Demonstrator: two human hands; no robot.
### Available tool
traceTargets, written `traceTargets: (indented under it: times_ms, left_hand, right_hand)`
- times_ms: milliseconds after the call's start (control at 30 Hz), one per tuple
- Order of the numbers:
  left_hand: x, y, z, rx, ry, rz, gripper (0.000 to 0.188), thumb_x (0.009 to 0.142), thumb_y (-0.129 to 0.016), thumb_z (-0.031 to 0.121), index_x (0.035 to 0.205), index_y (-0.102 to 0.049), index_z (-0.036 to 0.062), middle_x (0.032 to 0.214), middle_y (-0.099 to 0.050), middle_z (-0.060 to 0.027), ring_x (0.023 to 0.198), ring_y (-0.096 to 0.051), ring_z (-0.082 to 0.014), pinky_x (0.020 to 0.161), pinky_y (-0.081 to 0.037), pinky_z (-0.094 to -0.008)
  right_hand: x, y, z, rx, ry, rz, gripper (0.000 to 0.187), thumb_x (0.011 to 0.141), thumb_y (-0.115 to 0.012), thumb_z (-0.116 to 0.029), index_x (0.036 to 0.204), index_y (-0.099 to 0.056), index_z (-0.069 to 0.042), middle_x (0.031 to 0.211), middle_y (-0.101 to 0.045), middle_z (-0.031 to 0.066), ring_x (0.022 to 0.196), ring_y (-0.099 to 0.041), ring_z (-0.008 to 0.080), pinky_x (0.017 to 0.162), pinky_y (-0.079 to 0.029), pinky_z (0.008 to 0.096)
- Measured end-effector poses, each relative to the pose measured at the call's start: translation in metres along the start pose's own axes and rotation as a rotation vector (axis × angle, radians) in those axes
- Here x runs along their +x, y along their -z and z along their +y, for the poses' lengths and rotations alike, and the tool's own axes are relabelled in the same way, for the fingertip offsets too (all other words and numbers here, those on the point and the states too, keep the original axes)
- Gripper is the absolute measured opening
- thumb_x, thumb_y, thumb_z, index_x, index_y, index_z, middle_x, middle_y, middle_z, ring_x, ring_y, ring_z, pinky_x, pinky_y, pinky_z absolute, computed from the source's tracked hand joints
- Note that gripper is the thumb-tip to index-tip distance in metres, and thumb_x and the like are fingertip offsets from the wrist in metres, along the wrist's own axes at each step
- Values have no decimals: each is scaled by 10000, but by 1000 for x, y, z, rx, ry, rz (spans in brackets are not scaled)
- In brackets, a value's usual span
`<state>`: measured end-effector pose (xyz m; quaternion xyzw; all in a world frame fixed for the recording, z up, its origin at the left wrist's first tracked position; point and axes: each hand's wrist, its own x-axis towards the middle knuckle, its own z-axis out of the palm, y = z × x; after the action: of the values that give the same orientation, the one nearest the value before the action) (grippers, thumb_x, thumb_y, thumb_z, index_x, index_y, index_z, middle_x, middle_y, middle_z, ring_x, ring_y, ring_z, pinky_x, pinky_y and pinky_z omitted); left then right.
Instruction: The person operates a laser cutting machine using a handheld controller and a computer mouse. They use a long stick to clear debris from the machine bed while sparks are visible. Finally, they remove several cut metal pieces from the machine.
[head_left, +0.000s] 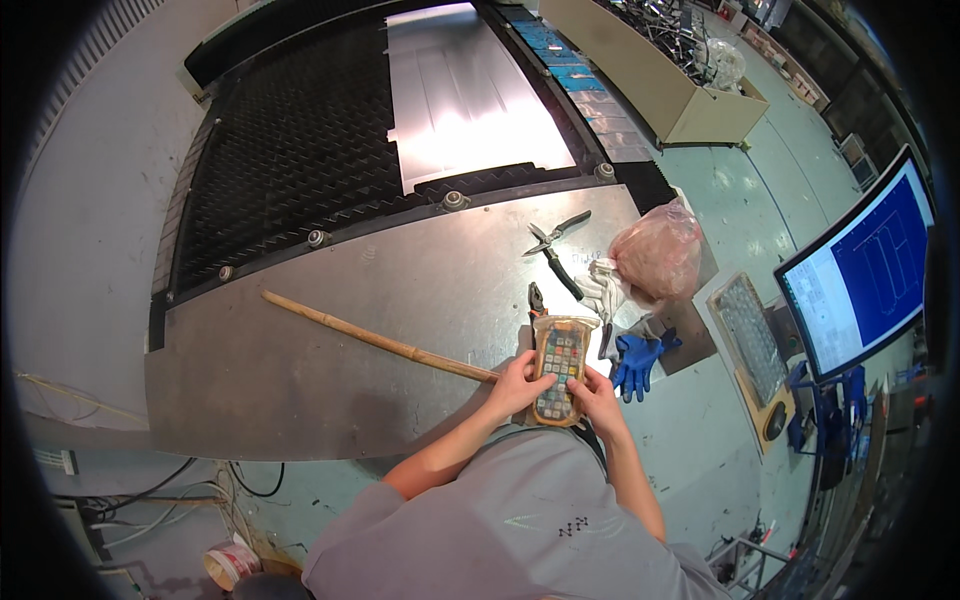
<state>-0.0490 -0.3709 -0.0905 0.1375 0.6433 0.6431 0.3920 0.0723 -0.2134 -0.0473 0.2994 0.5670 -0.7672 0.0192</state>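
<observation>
Between your left hand (517, 386) and right hand (602, 403), grasped by both, is the keypad (561, 358); both thumbs lie at its keys. Keying appears in hand; a further press would call for a steady grip. Leftward lies a bamboo stick (385, 345); rightward, a blue glove (636, 366); just beyond, pliers (536, 296) may obstruct set-down; far ahead, a metal sheet (470, 90)

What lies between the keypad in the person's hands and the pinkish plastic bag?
In the head view, a white glove lies between the keypad and the pinkish bag; a thin dark thing beside it is too unclear to name.
</observation>
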Motion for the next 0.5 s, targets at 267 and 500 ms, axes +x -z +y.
traceTargets:
  times_ms: [267,500]
  left_hand:
    - [0,3,5,-29,35,-78,536,952,-721,114,1390,-475,-72,1155,-736,-153,1018,-694,-151,851,-559,-302]
    - [-2,2,6,15,32,-46,527,952,-721,109,1381,-477,-77,1151,-738,-157,1024,-698,-156,856,-562,-306]
  right_hand:
    - [1,-2,0,18,19,1,441,1019,-647,-110,1437,-553,-5,1094,-727,56,898,-666,99,721,-530,251]
    - [0,-4,1,21,25,15,420,1007,-658,-112,1412,-586,-27,1078,-726,18,874,-655,65,644,-518,219]
